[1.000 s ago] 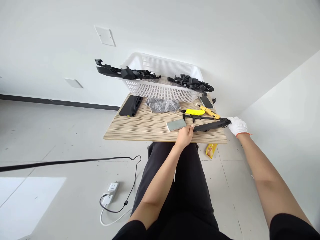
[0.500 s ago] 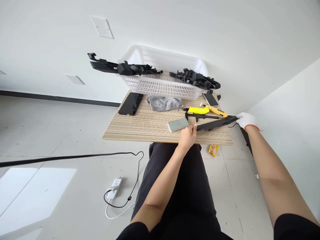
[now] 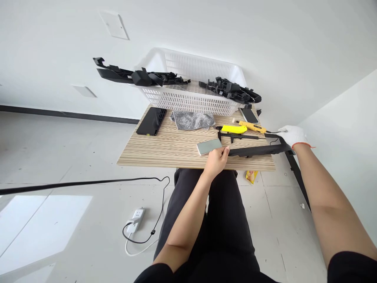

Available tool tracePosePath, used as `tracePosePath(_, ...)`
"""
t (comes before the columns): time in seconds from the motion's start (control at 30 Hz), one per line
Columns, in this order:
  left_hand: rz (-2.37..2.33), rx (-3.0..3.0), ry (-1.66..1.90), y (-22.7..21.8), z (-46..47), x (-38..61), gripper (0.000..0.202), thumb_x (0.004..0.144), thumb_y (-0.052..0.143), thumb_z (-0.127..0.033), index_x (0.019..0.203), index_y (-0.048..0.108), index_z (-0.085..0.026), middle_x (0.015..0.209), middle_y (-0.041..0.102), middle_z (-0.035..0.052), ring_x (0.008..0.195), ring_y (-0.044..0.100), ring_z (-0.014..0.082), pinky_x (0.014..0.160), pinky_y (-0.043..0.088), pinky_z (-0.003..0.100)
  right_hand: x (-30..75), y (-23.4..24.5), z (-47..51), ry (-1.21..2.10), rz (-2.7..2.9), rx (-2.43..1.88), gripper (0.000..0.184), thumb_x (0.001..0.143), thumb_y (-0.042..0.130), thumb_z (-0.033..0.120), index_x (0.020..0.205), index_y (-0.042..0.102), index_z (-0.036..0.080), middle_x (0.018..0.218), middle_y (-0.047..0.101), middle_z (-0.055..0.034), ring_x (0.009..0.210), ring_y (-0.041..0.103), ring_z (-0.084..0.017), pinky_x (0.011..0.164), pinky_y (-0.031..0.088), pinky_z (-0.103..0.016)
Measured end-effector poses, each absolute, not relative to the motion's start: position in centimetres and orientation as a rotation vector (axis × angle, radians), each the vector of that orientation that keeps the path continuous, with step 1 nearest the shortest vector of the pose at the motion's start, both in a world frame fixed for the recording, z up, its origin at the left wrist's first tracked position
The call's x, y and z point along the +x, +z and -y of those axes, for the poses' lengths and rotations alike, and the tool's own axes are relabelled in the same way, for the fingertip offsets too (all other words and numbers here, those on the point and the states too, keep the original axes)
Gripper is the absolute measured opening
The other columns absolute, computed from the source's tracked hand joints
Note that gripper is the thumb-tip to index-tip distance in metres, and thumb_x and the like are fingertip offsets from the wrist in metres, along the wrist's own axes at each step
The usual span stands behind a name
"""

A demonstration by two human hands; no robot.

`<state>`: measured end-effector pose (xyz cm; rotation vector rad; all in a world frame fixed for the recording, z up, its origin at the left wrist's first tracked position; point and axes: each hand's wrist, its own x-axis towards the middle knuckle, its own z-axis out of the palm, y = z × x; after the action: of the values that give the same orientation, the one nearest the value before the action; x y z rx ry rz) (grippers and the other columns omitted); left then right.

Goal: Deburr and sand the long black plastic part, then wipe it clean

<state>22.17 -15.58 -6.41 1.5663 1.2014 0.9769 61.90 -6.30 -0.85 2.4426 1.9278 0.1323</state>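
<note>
A long black plastic trim strip (image 3: 256, 151) lies across the front right of the wooden tabletop. My bare left hand (image 3: 216, 159) pinches its left end, beside a pale grey phone-like slab (image 3: 209, 146). At the strip's right end, past the table edge, my right hand (image 3: 293, 135) in a white glove is closed over the dark bent part; its fingertips are partly hidden. Behind the strip lie a black caliper (image 3: 240, 136), a bright yellow-handled tool (image 3: 234, 129) and an orange-yellow pen-shaped tool (image 3: 251, 126) with a thin dark cord.
A white plastic basket (image 3: 191, 104) holds black plastic parts (image 3: 141, 77) that jut over its rim. A grey cloth (image 3: 193, 120), a black phone-like device (image 3: 151, 121) and another phone (image 3: 249, 115) lie before it. A power strip (image 3: 136, 221) with cables rests on the floor.
My right hand has shifted slightly right, and the strip's right end has come down toward the front edge, lying more level. My left hand keeps its pinch, moved slightly left.
</note>
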Motion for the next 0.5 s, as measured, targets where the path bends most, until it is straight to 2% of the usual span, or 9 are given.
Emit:
tracePosePath(0.1, -1.198, 1.571, 0.964, -6.2, 15.6, 21.5, 0.052, 0.102, 0.041, -0.053, 0.062, 0.03, -0.022, 0.055, 0.032, -0.0034, 0.055, 0.031, 0.012, 0.058, 0.028, 0.03, 59.8, -0.7, 5.7, 0.023, -1.855, 2.46, 0.048, 0.091, 0.055, 0.06, 0.116, 0.08, 0.026, 0.125, 0.076, -0.0106, 0.1, 0.066, -0.032, 0.085, 0.05, -0.046)
tracePosePath(0.2, -1.192, 1.547, 0.962, -6.1, 15.6, 21.2, 0.052, 0.101, 0.041, -0.054, 0.062, 0.029, -0.022, 0.055, 0.032, -0.0035, 0.055, 0.03, 0.0117, 0.057, 0.027, 0.03, 57.7, -0.1, 5.6, -0.057, -1.818, 2.446, 0.053, 0.091, 0.052, 0.066, 0.116, 0.079, 0.028, 0.131, 0.073, -0.0092, 0.111, 0.066, -0.037, 0.095, 0.051, -0.052)
tracePosePath(0.27, -1.187, 1.518, 0.966, -6.1, 15.5, 21.0, 0.053, 0.101, 0.042, -0.055, 0.062, 0.029, -0.022, 0.055, 0.033, -0.0035, 0.054, 0.03, 0.0114, 0.056, 0.026, 0.03, 56.5, 0.6, 6.1, -0.079, -1.796, 2.449, 0.06, 0.091, 0.052, 0.067, 0.128, 0.074, 0.025, 0.137, 0.069, -0.0114, 0.12, 0.064, -0.04, 0.102, 0.05, -0.054)
tracePosePath(0.37, -1.159, 1.477, 0.978, -6.2, 15.5, 20.7, 0.055, 0.099, 0.043, -0.059, 0.061, 0.031, -0.022, 0.054, 0.036, -0.0033, 0.053, 0.031, 0.0109, 0.055, 0.026, 0.029, 54.9, 2.3, 7.9, -0.082, -1.85, 2.436, 0.074, 0.09, 0.051, 0.07, 0.148, 0.059, 0.024, 0.15, 0.06, -0.0129, 0.132, 0.058, -0.041, 0.108, 0.047, -0.057)
tracePosePath(0.43, -1.107, 1.439, 0.995, -6.0, 15.4, 20.3, 0.058, 0.098, 0.044, -0.063, 0.059, 0.035, -0.022, 0.054, 0.04, -0.0028, 0.052, 0.033, 0.0105, 0.055, 0.027, 0.029, 54.0, 3.5, 9.7, -0.267, -2.001, 2.288, 0.07, 0.09, 0.052, 0.071, 0.149, 0.056, 0.033, 0.151, 0.06, -0.0056, 0.134, 0.059, -0.036, 0.109, 0.05, -0.051)
tracePosePath(0.5, -1.034, 1.385, 1.015, -5.7, 15.4, 19.7, 0.061, 0.096, 0.045, -0.067, 0.057, 0.037, -0.021, 0.053, 0.041, -0.0026, 0.051, 0.033, 0.0097, 0.053, 0.028, 0.029, 53.2, 4.7, 11.9, -0.501, -2.096, 2.052, 0.063, 0.085, 0.064, 0.066, 0.141, 0.061, 0.039, 0.146, 0.064, 0.0003, 0.129, 0.063, -0.031, 0.105, 0.054, -0.044)
